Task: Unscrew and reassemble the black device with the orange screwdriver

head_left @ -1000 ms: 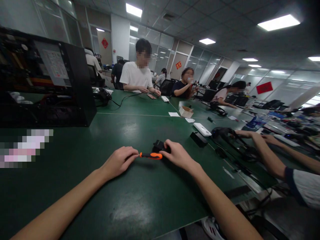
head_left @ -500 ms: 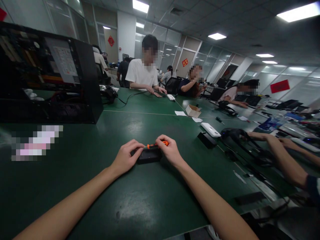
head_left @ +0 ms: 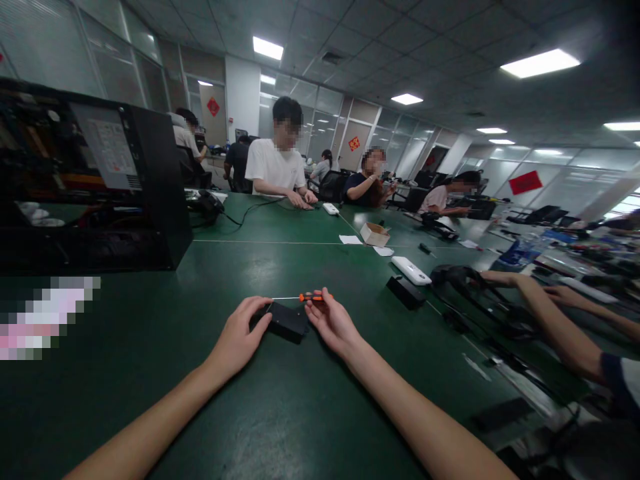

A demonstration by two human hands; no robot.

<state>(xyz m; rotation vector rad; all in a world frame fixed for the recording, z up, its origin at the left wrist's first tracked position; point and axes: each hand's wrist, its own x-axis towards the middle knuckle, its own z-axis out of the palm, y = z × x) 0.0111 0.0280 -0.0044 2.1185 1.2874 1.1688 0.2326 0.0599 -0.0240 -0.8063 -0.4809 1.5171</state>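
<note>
The right hand (head_left: 333,321) grips a small screwdriver (head_left: 306,297) by its orange handle, fingers curled round it, with the thin metal shaft pointing left, roughly level, just above the far edge of a black box (head_left: 286,322). The left hand (head_left: 241,337) rests on the near left end of that box, fingers bent over its corner and holding it down on the green table (head_left: 280,413); the box lies flat between the two hands, a little tilted toward the right. The tip of the shaft ends close to the left hand's fingertips, though whether it touches the box cannot be made out.

In this one head view, both bare forearms run in from the bottom edge. To the right, beyond the box, a black flat device (head_left: 405,292) and a white device (head_left: 411,271) lie on the table, well apart from the hands. Further right, a co-worker's arm (head_left: 555,320) reaches over a tangle of black straps (head_left: 470,293). At the far left stands a large open black computer case (head_left: 95,187). A small cardboard box (head_left: 374,234) sits near the table's middle seam, and several people sit along the far side.
</note>
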